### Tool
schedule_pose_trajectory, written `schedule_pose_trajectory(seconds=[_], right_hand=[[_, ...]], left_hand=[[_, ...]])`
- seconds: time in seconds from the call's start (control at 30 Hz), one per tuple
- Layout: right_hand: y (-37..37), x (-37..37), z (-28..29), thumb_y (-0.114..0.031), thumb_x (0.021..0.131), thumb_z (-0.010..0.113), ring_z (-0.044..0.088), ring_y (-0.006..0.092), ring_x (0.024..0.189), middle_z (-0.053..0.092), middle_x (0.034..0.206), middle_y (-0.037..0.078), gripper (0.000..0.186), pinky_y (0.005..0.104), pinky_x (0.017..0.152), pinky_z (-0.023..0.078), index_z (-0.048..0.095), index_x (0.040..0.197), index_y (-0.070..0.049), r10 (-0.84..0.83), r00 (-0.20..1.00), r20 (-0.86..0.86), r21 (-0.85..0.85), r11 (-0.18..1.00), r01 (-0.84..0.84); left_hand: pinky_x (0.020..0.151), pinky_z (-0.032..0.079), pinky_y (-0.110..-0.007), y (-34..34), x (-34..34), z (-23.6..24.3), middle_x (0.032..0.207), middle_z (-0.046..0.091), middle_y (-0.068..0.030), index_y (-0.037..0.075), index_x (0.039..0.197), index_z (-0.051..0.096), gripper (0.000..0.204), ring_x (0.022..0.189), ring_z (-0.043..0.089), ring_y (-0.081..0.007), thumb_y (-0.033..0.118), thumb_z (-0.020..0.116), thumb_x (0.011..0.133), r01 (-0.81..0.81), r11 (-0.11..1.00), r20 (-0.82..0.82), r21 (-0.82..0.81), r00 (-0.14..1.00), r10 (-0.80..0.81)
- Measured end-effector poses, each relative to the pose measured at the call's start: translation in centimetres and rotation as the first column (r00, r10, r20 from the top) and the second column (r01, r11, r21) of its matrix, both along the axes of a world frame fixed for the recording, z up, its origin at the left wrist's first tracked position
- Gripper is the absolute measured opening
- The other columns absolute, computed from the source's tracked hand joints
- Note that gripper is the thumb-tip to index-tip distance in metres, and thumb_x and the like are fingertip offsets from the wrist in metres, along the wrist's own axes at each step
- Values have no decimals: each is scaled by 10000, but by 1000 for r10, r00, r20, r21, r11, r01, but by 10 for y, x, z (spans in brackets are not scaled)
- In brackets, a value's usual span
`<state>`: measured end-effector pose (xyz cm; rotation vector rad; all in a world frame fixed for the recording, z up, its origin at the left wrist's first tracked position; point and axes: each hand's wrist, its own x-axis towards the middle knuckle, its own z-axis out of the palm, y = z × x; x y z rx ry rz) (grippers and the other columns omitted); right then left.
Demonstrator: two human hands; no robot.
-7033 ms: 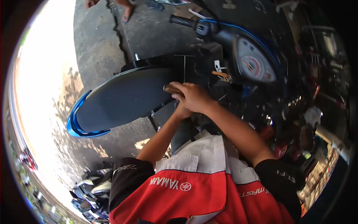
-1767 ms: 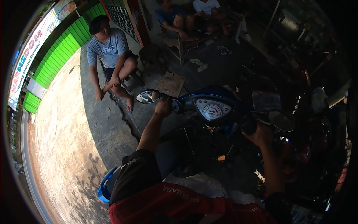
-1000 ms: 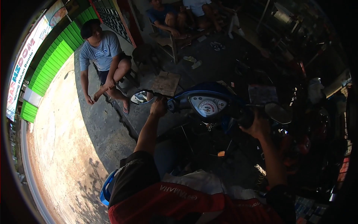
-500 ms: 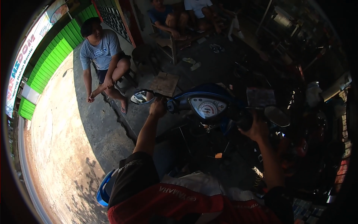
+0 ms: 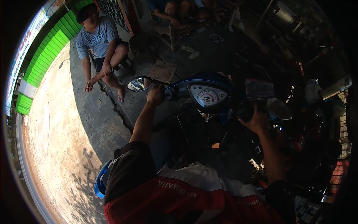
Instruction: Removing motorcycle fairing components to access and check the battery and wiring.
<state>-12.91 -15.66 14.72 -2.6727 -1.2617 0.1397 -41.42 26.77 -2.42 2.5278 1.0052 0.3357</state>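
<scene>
Scooter is placed mid-scene, with both ends of its handlebar held: the left hand has its grip closed round the left end, the right hand round the right, partly lost in shadow. Probably spaced wide so the front is steadied evenly. The rounded triangular dial is framed by smooth plastic; rough concrete floor is seen left.
</scene>
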Motion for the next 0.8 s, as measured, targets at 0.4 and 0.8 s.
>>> schedule_pose_trajectory(seconds=[0.4, 0.8], right_hand=[[-7, 19, -30, -681, 671, 824, 644, 455, 1168, 484, 1496, 199, 1130, 511, 916, 579, 343, 1554, -166, 100, 983, 156, -41, 995, -95], [-13, 19, -37, -755, 654, 784, 665, 367, 1174, 515, 1479, 144, 1119, 502, 885, 595, 426, 1504, -122, 90, 966, 241, -62, 995, -77]], left_hand=[[1068, 430, -508, -217, 25, -95, 1355, 471, -299, -28, 1313, 455, 534, 1307, 457, -500, 212, 693, 900, -491, 732, 164, -472, 767, 620], [849, 583, -489, -266, 136, -75, 1068, 718, -225, 86, 1108, 724, 383, 989, 718, -393, 392, 544, 966, 15, 953, -68, -302, 997, -38]])
